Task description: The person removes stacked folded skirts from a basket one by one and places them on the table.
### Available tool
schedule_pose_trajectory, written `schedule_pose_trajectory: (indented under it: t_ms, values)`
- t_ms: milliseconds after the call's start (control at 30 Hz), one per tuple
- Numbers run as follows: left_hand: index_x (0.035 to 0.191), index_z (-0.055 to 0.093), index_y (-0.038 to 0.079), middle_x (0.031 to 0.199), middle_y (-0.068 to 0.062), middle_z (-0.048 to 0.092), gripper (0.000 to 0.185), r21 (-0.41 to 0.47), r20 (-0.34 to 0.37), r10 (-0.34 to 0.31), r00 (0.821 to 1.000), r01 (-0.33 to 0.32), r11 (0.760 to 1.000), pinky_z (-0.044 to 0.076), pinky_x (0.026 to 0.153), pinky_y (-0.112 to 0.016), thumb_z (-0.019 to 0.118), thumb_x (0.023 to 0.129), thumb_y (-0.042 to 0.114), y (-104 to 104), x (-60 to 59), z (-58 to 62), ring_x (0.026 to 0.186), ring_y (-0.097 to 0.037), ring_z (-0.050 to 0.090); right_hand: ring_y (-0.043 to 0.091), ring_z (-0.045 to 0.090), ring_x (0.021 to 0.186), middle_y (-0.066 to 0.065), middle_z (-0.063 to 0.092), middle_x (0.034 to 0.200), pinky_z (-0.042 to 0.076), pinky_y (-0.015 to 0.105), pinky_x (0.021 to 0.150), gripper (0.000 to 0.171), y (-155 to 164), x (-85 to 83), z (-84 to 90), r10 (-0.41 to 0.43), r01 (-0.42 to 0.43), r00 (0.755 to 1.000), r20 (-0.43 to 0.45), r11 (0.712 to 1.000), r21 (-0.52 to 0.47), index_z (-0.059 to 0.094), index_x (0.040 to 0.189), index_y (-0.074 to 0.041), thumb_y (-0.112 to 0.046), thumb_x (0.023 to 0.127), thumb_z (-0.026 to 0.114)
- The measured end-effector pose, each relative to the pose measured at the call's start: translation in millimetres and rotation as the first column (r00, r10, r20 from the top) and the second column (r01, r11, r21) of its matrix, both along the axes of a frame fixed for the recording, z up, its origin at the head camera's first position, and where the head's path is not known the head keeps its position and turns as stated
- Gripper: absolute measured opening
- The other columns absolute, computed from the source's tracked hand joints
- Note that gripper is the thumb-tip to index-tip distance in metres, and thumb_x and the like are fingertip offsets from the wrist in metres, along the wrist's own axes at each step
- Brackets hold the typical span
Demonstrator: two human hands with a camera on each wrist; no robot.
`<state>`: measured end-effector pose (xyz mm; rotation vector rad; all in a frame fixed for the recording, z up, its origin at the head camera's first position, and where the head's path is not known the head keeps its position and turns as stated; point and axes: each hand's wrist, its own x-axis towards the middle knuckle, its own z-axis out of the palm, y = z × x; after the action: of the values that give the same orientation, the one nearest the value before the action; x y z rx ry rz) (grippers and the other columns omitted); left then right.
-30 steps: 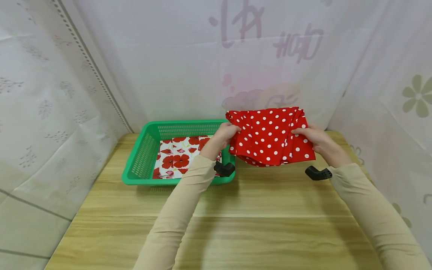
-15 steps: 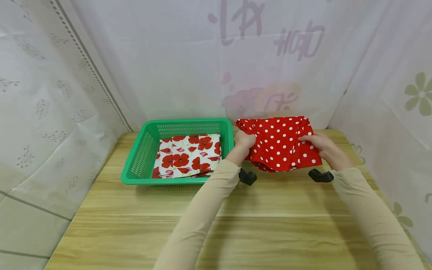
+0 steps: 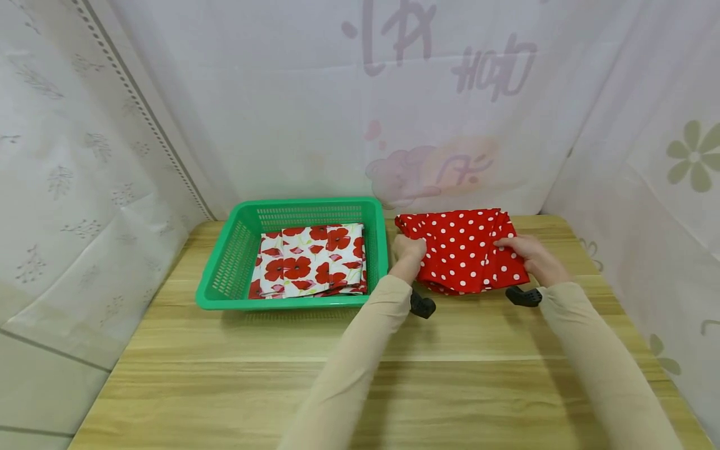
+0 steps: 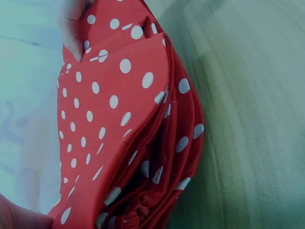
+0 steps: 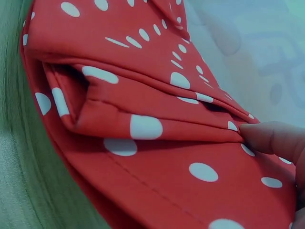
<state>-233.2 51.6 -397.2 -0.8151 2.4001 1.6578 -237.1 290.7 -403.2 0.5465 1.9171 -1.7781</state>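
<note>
A folded red cloth with white polka dots (image 3: 464,250) is held between both hands to the right of the basket. My left hand (image 3: 407,255) grips its left edge, and my right hand (image 3: 531,255) pinches its right side with the thumb on top. In the left wrist view the polka-dot cloth (image 4: 105,100) shows several stacked layers at its near edge. The right wrist view shows my right thumb (image 5: 269,136) pressing on a fold of the cloth (image 5: 200,171). Whether its underside touches the table cannot be told.
A green plastic basket (image 3: 236,304) stands left of the hands, close to my left wrist. Inside lies a folded white cloth with red poppies (image 3: 309,262). Both are on a wooden table (image 3: 236,387), with printed white curtains (image 3: 281,112) behind and at the sides.
Both hands have lowered the polka-dot cloth toward the table, and it has shifted slightly right, away from the basket. My left hand has moved off from over the basket's right rim.
</note>
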Motion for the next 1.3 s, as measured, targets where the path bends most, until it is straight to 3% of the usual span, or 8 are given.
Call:
schedule_pose_trajectory:
  t_ms: [100, 333, 533, 800, 1133, 1300]
  values:
    - [0.108, 0.056, -0.002, 0.094, -0.013, 0.058, 0.031, 0.035, -0.019, 0.030, 0.999, -0.030, 0.999, 0.052, 0.056, -0.029, 0.066, 0.086, 0.017, -0.1, -1.9, -6.8, 0.077, -0.026, 0.060, 0.012, 0.061, 0.072, -0.002, 0.054, 0.089, 0.055, 0.033, 0.075, 0.064, 0.2, -1.2, -5.8, 0.003, -0.004, 1.000, 0.007, 0.999, 0.033, 0.022, 0.143, -0.001, -0.022, 0.093, 0.056]
    - [0.109, 0.057, -0.003, 0.100, -0.014, 0.061, 0.032, 0.006, -0.018, 0.056, 0.998, -0.056, 0.998, 0.053, 0.072, -0.033, 0.067, 0.085, 0.015, 0.4, -3.3, -13.3, 0.091, -0.027, 0.060, 0.011, 0.061, 0.069, 0.002, 0.051, 0.100, 0.055, 0.034, 0.075, 0.070, 0.5, -3.8, -16.8, -0.039, 0.038, 0.999, 0.019, 0.998, 0.047, 0.016, 0.148, -0.003, -0.023, 0.093, 0.055]
    - [0.113, 0.054, -0.003, 0.106, -0.015, 0.059, 0.035, -0.002, -0.022, 0.057, 0.998, -0.057, 0.998, 0.053, 0.079, -0.034, 0.067, 0.085, 0.012, 2.5, -3.7, -18.6, 0.098, -0.027, 0.059, 0.012, 0.060, 0.070, 0.007, 0.050, 0.106, 0.055, 0.034, 0.074, 0.067, 1.9, -5.0, -27.0, -0.028, 0.028, 1.000, -0.001, 0.992, 0.125, 0.020, 0.146, 0.001, -0.023, 0.094, 0.055]
    - [0.117, 0.051, 0.000, 0.106, -0.015, 0.060, 0.038, -0.080, 0.014, 0.036, 0.999, -0.035, 0.996, 0.053, 0.076, -0.033, 0.067, 0.085, 0.014, -0.1, -3.4, -26.8, 0.094, -0.026, 0.061, 0.010, 0.059, 0.067, 0.009, 0.053, 0.100, 0.055, 0.032, 0.070, 0.057, -0.9, -4.8, -34.1, 0.006, 0.006, 0.999, -0.053, 0.972, 0.234, 0.028, 0.139, 0.007, -0.017, 0.094, 0.053]
    - [0.116, 0.054, -0.002, 0.102, -0.014, 0.062, 0.037, -0.099, 0.014, -0.006, 1.000, 0.008, 0.995, 0.053, 0.067, -0.032, 0.066, 0.085, 0.014, -3.3, 0.2, -32.4, 0.084, -0.025, 0.062, 0.013, 0.056, 0.072, 0.017, 0.052, 0.108, 0.055, 0.030, 0.067, 0.055, -1.6, -4.6, -39.8, -0.001, 0.018, 0.999, -0.049, 0.937, 0.349, 0.033, 0.134, 0.011, -0.012, 0.090, 0.057]
    - [0.125, 0.047, -0.003, 0.107, -0.016, 0.060, 0.048, -0.102, 0.021, -0.015, 1.000, 0.017, 0.995, 0.053, 0.074, -0.033, 0.067, 0.084, 0.012, -4.5, 2.3, -34.9, 0.094, -0.028, 0.060, 0.018, 0.056, 0.078, 0.019, 0.052, 0.107, 0.053, 0.029, 0.066, 0.054, -3.2, -6.8, -44.5, 0.008, 0.022, 0.997, -0.071, 0.913, 0.408, 0.037, 0.131, 0.013, -0.010, 0.087, 0.059]
